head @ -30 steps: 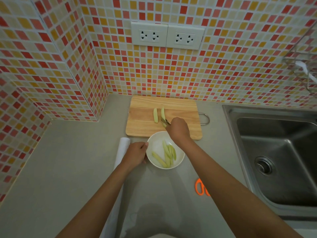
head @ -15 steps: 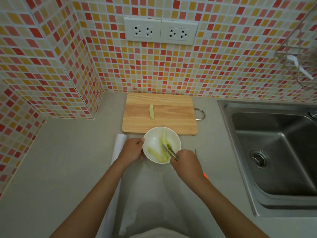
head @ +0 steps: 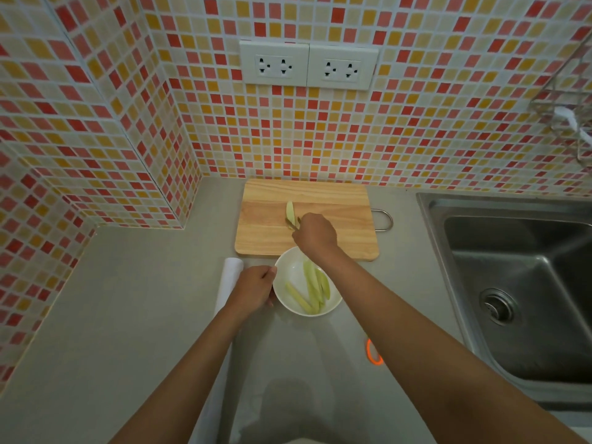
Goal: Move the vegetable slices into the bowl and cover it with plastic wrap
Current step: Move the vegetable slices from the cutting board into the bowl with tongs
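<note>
Wooden board (head: 336, 225): last slice (head: 290, 210) at right hand's (head: 315, 233) tongs (head: 294, 223).

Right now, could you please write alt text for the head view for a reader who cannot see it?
A person's right hand reaches small tongs to the last vegetable slice on a wooden cutting board, while the left hand steadies a white bowl of slices. A plastic wrap roll lies left of the bowl, a steel sink right.
</note>
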